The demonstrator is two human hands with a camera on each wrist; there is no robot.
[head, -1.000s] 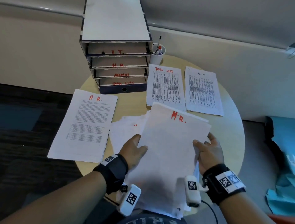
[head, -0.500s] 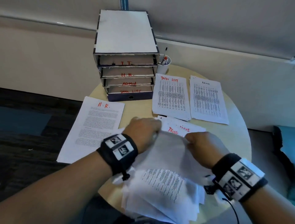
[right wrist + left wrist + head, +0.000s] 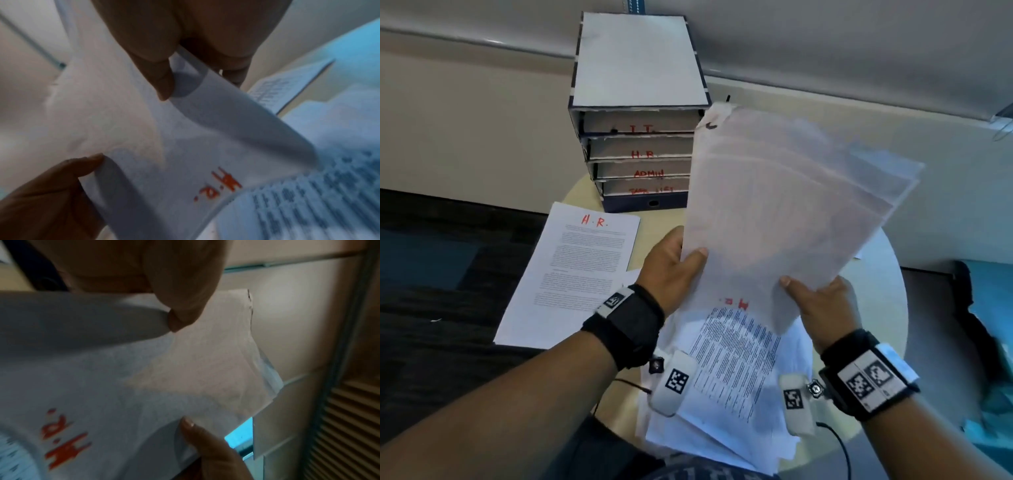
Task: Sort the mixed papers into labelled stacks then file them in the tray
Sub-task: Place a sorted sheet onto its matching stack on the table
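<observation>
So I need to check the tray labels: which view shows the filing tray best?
The head view: the filing tray stands whole at the table's back, with slots marked I.T., H.R., ADMIN and a blurred fourth. Neither wrist view shows it, only held papers.

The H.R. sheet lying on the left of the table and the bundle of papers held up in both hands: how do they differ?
The H.R. sheet lies flat on the table, printed side up; the held bundle is raised and tilted, showing blank backs. Nothing touches the sheet; the left hand and right hand pinch the bundle's lower edge. Both are white paper.
</observation>
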